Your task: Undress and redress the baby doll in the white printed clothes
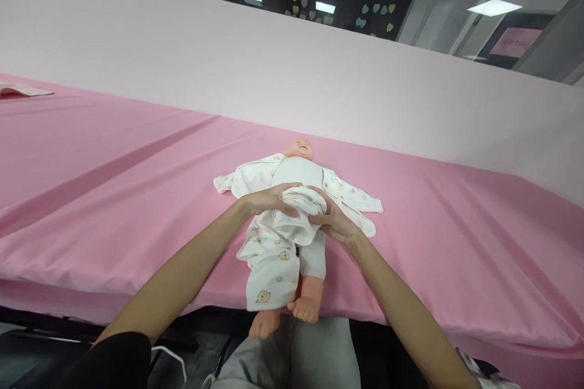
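A baby doll [302, 147] lies on its back, head away from me, feet at the table's near edge. A white printed baby jacket [351, 191] is spread open under its body, sleeves out to both sides. White baby pants [272, 276] with small animal prints cover the leg on my left down to the ankle. The other leg [312, 255] is outside them. Over the doll's middle, my left hand [270, 199] and my right hand [336, 220] grip the bunched cloth of the pants from either side, thumbs on top.
A pink sheet [137, 194] with folds covers the table. Behind it rises a white wall panel [274, 67] below dark glass with heart stickers. A pale folded cloth [25, 90] lies at the far left. My legs [292, 355] are under the near edge.
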A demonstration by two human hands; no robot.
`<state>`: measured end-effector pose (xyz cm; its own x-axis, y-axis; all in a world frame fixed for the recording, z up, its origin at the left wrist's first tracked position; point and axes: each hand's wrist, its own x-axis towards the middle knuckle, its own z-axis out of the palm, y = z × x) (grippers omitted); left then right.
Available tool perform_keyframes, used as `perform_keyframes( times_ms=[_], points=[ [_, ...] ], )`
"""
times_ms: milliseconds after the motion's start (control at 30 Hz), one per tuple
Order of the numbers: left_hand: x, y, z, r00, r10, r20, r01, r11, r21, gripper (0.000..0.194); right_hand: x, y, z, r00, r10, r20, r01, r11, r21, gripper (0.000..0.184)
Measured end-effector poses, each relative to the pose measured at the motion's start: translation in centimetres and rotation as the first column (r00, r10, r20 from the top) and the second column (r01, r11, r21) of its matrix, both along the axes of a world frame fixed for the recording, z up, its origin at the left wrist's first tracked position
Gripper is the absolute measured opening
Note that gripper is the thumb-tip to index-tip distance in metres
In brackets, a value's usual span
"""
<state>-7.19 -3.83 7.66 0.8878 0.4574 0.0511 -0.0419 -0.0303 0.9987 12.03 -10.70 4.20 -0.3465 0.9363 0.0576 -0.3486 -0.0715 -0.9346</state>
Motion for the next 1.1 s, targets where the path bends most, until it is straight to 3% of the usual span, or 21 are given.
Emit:
perform_keyframes(
  times_ms=[133,267,467,833,1100],
  points=[
    [0.1,0.5,-0.5,0.999,0.042,-0.006,-0.042,0.999,-0.031,0.055,-0.4,0.4,-0.7,0.993,-0.103,-0.055,0.103,0.995,0.007,0.068],
    [0.2,1.0,-1.3,0.991,0.137,-0.006,-0.136,0.981,-0.137,0.063,-1.0,0.4,-0.4,0.984,-0.174,-0.038,0.173,0.985,-0.017,0.068],
    [0.4,1.3,-2.5,0.986,0.123,0.113,-0.083,0.948,-0.307,0.067,-1.4,0.3,0.6,0.967,-0.253,0.008,0.253,0.963,-0.096,0.071],
    [0.7,1.3,-2.7,0.984,0.151,0.097,-0.118,0.951,-0.285,0.067,-1.2,0.7,0.0,0.980,-0.196,0.023,0.197,0.980,-0.034,0.041],
    [0.7,0.8,-1.8,0.988,0.137,0.072,-0.121,0.974,-0.191,0.043,-0.6,0.3,0.5,0.996,-0.063,0.056,0.062,0.998,0.014,0.056]
  ],
)
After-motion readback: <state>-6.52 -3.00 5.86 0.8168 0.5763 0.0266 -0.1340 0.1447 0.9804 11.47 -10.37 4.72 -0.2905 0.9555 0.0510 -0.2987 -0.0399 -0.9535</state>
